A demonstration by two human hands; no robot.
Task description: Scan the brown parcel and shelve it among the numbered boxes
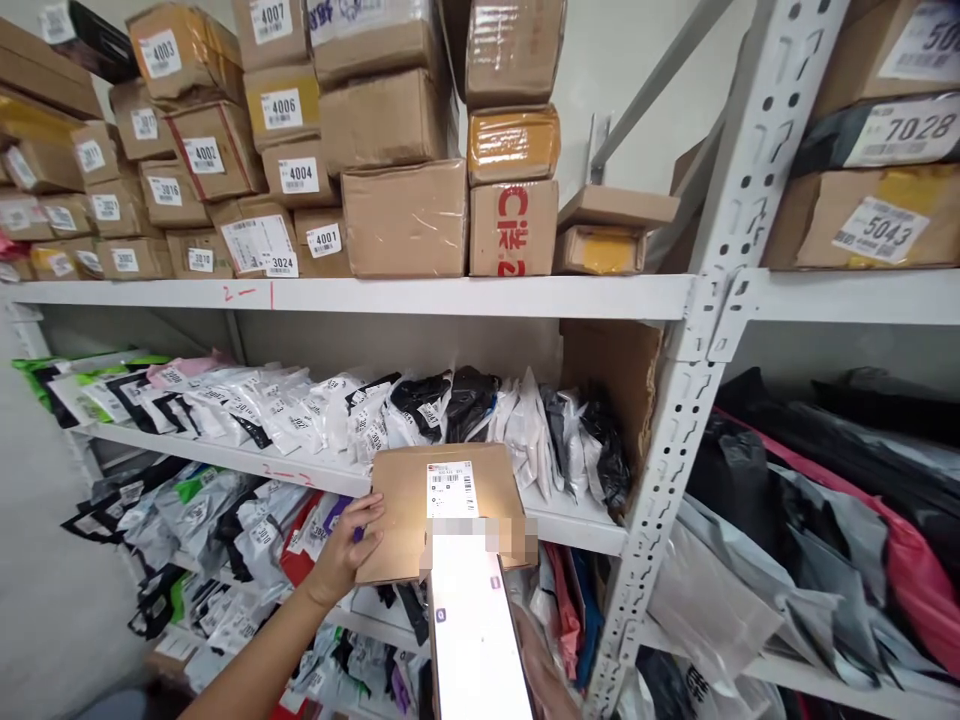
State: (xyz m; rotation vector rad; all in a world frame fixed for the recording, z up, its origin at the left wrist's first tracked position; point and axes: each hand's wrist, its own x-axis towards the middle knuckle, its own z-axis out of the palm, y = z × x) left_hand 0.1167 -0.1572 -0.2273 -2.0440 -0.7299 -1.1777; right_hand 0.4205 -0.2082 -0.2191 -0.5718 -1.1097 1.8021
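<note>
My left hand (346, 552) grips the left edge of a flat brown cardboard box (401, 500), fingers on its top face. The box is tilted toward me and carries a white shipping label (452, 487), partly hidden at its lower end. In front of the box's lower part is a smartphone (477, 630) with a bright white screen, held upright. Around the phone's right side curls my right hand (541, 665), mostly hidden behind it. A blurred patch covers the strip where phone and box meet.
Numbered cartons (285, 175) crowd the upper white shelf (450, 297). Bagged parcels (262, 405) line the middle shelf, with more below. A perforated white post (664, 450) stands at right, beside another rack holding grey bags (810, 540) and boxes (862, 220).
</note>
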